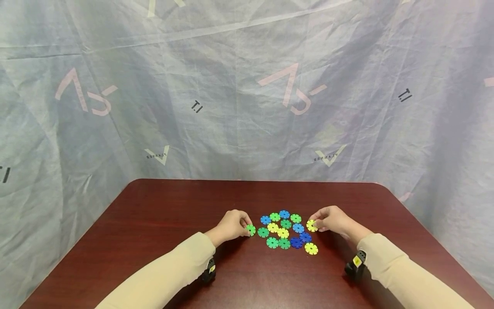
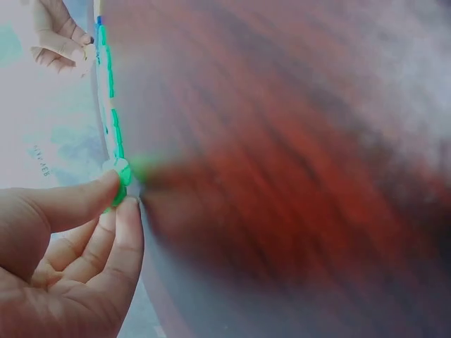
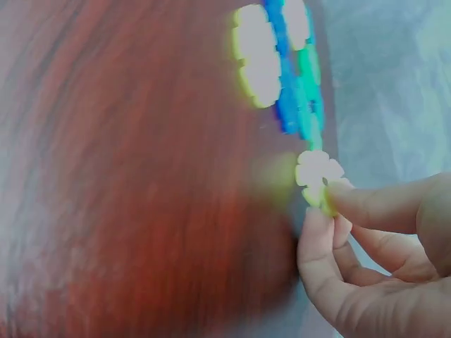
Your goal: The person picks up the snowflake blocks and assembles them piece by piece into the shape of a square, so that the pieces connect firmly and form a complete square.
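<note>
Evidently, left hand (image 1: 233, 224) pinches a green disc (image 1: 251, 230), right hand (image 1: 334, 220) a yellow disc (image 1: 310, 225), other discs (image 1: 286, 225) between.

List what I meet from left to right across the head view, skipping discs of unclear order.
Left sleeve, left hand, pinched light green disc, nearest dark blue disc, pinched yellow disc, right hand, right sleeve.

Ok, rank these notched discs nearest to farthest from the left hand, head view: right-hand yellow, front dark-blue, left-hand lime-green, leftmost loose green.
1. Lime-green disc, in the left hand
2. Leftmost loose green disc, just right
3. Front dark-blue disc, cluster's front right
4. Yellow disc, in the right hand
</note>
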`<state>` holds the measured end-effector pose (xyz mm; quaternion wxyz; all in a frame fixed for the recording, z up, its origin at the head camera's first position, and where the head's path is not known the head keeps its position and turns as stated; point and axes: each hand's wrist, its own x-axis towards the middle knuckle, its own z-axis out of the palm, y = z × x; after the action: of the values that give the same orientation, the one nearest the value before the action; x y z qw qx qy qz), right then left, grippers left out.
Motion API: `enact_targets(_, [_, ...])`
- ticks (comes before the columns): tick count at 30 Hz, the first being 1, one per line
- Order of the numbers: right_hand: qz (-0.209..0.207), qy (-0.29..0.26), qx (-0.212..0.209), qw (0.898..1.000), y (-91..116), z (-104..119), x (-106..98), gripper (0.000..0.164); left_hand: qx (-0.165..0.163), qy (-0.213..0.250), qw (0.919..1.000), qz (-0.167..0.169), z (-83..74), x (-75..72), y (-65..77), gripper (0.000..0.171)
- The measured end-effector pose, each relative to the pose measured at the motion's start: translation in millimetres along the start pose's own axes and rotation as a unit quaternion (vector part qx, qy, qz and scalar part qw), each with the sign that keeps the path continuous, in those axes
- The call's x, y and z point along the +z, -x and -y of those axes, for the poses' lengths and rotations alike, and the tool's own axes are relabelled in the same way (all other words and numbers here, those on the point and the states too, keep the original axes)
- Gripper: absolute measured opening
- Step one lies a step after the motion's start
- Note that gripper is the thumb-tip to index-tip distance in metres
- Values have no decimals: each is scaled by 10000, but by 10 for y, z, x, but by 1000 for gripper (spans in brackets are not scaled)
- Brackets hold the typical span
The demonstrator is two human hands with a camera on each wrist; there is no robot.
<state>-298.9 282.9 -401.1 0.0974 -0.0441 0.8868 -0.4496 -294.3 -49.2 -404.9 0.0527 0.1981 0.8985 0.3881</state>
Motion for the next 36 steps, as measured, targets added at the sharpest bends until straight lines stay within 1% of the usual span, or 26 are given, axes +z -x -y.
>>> enact_targets(3, [318,-600,183,9975,0,12,-29,24,44,110,9999,-6,-10,-23,0,11])
enact_targets(6, [579,-1026,341,9925,10,55,-45,30,103,196,9997,-45,-15,-57,-1,6])
enact_targets(9, [693,-1314,439,9879,20,133,-48,33,173,262,9991,-277,-15,-109,-8,4])
enact_targets(13, [779,-1569,508,9832,24,263,-41,36,192,448,9967,-648,-16,-176,-15,5])
enact_targets(15, [839,-1691,535,9806,27,327,-35,36,227,538,9953,-768,-25,-198,-12,5])
enact_targets(18, [951,-1899,540,9757,32,410,-19,37,296,538,9939,-921,-54,-222,-2,6])
enact_targets(23, [1141,-2080,415,9706,45,531,26,41,430,391,9923,-1096,-95,-234,13,6])
enact_targets(29, [1143,-2079,376,9707,67,721,83,42,470,249,9913,-1202,-142,-242,36,7])
enact_targets(33, [1160,-2119,368,9697,77,840,109,41,592,227,9887,-1360,-178,-254,50,9])
enact_targets(36, [1188,-2187,344,9679,82,908,125,39,694,224,9874,-1407,-219,-270,54,9])
